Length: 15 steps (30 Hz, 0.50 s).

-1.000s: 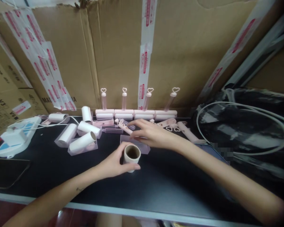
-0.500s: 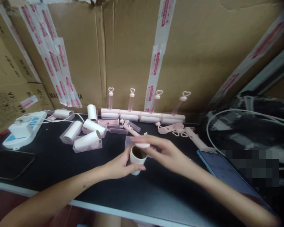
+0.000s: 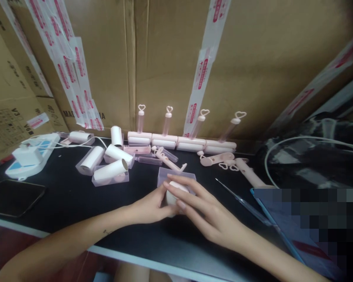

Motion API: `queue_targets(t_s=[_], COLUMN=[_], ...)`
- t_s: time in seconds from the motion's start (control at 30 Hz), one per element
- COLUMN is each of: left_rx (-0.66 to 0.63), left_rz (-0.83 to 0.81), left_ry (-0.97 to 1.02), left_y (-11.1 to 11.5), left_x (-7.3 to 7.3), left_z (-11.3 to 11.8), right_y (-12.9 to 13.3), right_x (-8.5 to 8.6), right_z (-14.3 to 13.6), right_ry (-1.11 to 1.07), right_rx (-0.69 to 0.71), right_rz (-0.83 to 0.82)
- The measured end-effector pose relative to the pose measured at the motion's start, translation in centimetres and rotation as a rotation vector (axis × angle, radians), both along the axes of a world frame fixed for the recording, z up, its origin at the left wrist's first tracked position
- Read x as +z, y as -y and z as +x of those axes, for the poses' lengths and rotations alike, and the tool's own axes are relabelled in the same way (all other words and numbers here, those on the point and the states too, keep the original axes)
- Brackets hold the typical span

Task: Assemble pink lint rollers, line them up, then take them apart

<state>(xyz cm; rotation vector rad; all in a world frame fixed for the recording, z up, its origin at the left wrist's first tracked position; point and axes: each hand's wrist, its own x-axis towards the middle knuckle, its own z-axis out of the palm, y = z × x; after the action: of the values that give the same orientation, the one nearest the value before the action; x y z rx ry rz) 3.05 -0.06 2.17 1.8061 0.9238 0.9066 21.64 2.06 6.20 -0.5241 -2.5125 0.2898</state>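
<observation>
My left hand (image 3: 150, 206) is wrapped round a white lint roller refill roll (image 3: 171, 199), held upright above the table near its front. Over the top of the roll lies my right hand (image 3: 210, 207), its fingers bent round a pale round end cap (image 3: 179, 185) at the roll's upper end. The fingers hide most of the roll and cap, so how far the cap sits in cannot be told. Just behind the hands is a translucent plastic cover (image 3: 162, 176). A pale pink roller handle arm (image 3: 167, 159) lies beyond it.
Several pink lint rollers (image 3: 164, 141) with heart-topped handles stand along the cardboard wall (image 3: 164, 58). White rolls in clear covers (image 3: 110, 171) lie left. A thin metal-tipped tool (image 3: 235, 194) and a blue-edged tablet (image 3: 282, 219) are right; a phone (image 3: 16, 197) and power strip (image 3: 37, 156) far left.
My right hand has brought the pale cap down onto the roll's open end, which is now covered. The view has shifted slightly, and the thin tool now shows at right.
</observation>
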Motion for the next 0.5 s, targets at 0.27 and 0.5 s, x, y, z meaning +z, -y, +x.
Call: queue_targets(t_s=[0.27, 0.5], left_rx=[0.001, 0.013], left_rz=[0.084, 0.127], left_ry=[0.031, -0.132], left_y=[-0.1, 0.0], left_x=[-0.6, 0.5], left_z=[-0.1, -1.0], right_y=[-0.2, 0.7], right_x=[-1.2, -1.8], right_z=[-0.4, -0.6], right_ry=[-0.031, -0.076], right_rx=[0.01, 0.001], right_rz=[0.189, 0.052])
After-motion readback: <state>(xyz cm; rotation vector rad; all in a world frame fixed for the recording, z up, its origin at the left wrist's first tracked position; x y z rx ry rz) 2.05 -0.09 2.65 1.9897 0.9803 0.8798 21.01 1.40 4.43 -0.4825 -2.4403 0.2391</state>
